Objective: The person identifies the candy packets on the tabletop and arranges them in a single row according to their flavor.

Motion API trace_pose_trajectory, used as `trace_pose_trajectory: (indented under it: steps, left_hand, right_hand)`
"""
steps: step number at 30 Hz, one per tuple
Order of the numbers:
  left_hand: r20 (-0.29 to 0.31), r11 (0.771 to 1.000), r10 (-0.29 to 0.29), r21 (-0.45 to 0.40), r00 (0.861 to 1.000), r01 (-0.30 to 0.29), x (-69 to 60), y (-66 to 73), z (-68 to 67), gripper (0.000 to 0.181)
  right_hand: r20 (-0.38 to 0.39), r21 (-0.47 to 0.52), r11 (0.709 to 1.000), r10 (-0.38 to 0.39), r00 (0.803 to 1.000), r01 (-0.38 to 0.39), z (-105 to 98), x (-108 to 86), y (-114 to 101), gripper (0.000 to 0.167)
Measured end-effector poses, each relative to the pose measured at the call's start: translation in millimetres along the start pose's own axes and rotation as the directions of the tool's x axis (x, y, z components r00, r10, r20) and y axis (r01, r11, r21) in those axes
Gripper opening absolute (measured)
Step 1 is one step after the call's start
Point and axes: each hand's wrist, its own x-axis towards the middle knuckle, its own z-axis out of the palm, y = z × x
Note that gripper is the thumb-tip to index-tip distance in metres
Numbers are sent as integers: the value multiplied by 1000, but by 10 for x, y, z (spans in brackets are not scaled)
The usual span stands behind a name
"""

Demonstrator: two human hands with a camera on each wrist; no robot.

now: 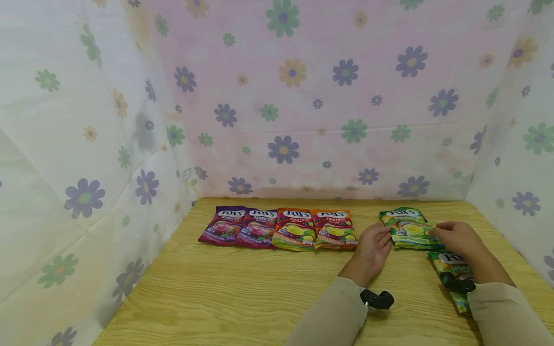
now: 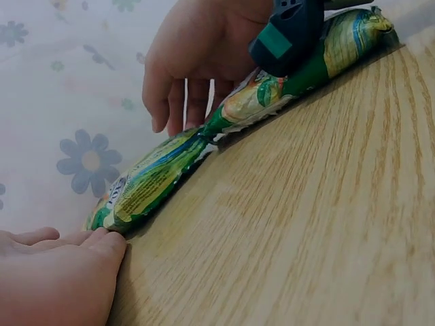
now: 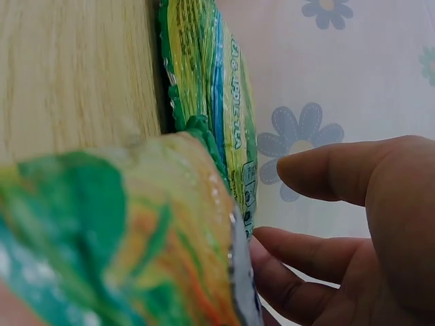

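A green Fox's candy bag [image 1: 407, 229] lies flat at the back right of the table, between my two hands. My left hand [image 1: 371, 250] touches its left edge with straight fingers; the left wrist view shows these fingertips against the bag's end. At the bag's right side is my right hand [image 1: 465, 240], its fingertips at the edge. In the right wrist view the thumb stands apart from the other fingers, with no pinch on the bag. A second green candy bag [image 1: 450, 269] lies nearer me, partly hidden under my right wrist and its black strap.
To the left, two purple berries candy bags [image 1: 225, 228] and two red-orange fruits candy bags [image 1: 296, 230] lie in a row, side by side. The wooden table [image 1: 242, 293] is bordered by flowered cloth [image 1: 320, 144] at the back and both sides.
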Motion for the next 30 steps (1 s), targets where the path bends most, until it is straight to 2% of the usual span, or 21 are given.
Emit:
trace_pose_trajectory:
  steps: [5,14,21,28,30]
  left_hand:
    - [20,1000,11,26,1000,-11,-13,16,-23,72]
    - [24,996,26,85,999,-28,-41,33,-37,67]
    - [39,981,64,180,997,-70,-40,58,-31,58]
    - [23,985,56,165,998,-59,-89,238,-68,55]
    - [42,985,46,163,998,-53,-96,303,-87,53]
  right_hand:
    - [21,-5,1000,-6,1000,6,1,23,16,75]
    - [-40,21,998,-66,997,67,37,11,7,70]
    - [-79,69,994,-80,994,85,19,-36,-99,69]
    - [-101,91,988,-112,989,121,9,-66,-248,71]
    - [-112,86,986,-130,985,140,8,-72,-289,70]
